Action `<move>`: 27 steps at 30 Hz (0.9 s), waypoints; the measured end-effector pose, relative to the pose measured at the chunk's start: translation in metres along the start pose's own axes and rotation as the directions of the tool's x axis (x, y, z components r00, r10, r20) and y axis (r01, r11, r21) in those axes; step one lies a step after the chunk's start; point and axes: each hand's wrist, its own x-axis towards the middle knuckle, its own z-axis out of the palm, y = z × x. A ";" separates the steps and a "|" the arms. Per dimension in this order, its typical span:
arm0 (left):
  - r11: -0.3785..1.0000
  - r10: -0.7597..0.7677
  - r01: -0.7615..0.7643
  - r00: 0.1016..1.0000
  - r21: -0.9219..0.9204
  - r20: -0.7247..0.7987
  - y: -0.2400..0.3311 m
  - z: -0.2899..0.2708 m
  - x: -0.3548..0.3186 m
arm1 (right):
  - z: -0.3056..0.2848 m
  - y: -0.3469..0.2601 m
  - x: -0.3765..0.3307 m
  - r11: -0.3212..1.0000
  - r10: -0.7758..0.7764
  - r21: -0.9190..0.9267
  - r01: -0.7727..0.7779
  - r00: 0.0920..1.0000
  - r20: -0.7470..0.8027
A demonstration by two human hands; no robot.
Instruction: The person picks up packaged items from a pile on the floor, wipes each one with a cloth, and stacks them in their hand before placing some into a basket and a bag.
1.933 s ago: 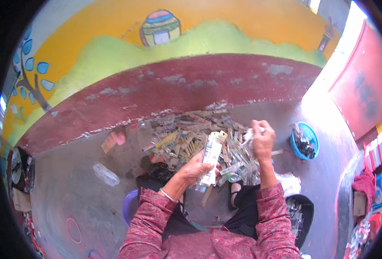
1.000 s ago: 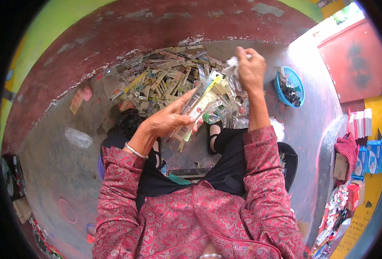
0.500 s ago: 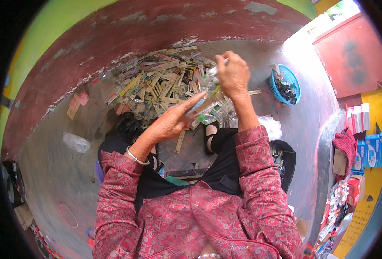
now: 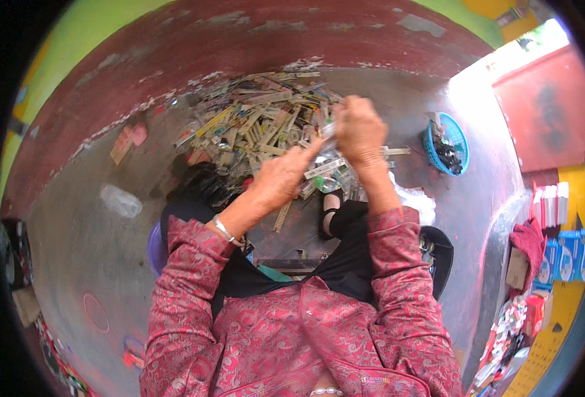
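My right hand [image 4: 360, 132] is closed in a fist, smeared by motion, above the right side of a pile of narrow flat strips [image 4: 259, 119]. A whitish, partly see-through plastic piece [image 4: 329, 137] shows at its left edge, too blurred to name. My left hand [image 4: 280, 175] is close beside it, lower and to the left, its fingers pressed together and pointing at that piece. The fingertips of my left hand meet it or nearly so. What lies under the left palm is hidden. Clear plastic packaging [image 4: 329, 184] lies below my hands.
A blue basket [image 4: 465, 135] with dark pieces stands right of the pile. A black tub [image 4: 443, 255] sits by my right leg, a purple one [image 4: 155, 248] by my left. Crumpled clear plastic [image 4: 121, 201] lies at left. Blue boxes [image 4: 568, 257] stand far right.
My hands have come closer together, the right one lower. The flat strip seen at my left hand before is now mostly hidden. The whole view has shifted slightly.
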 end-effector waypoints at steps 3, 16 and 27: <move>0.988 0.010 -0.018 0.999 -0.155 -0.050 0.007 0.009 -0.005 | -0.014 0.033 0.011 0.971 0.206 -0.110 -0.212 0.976 -0.064; 0.957 -0.218 0.138 0.922 -0.254 -0.319 -0.018 0.012 0.024 | -0.018 -0.016 -0.002 0.665 0.057 0.482 -0.570 0.683 0.728; 0.160 -0.131 0.243 0.966 -0.957 0.223 -0.003 -0.017 0.015 | -0.007 0.002 -0.003 -0.129 -0.005 0.594 -0.794 0.599 0.801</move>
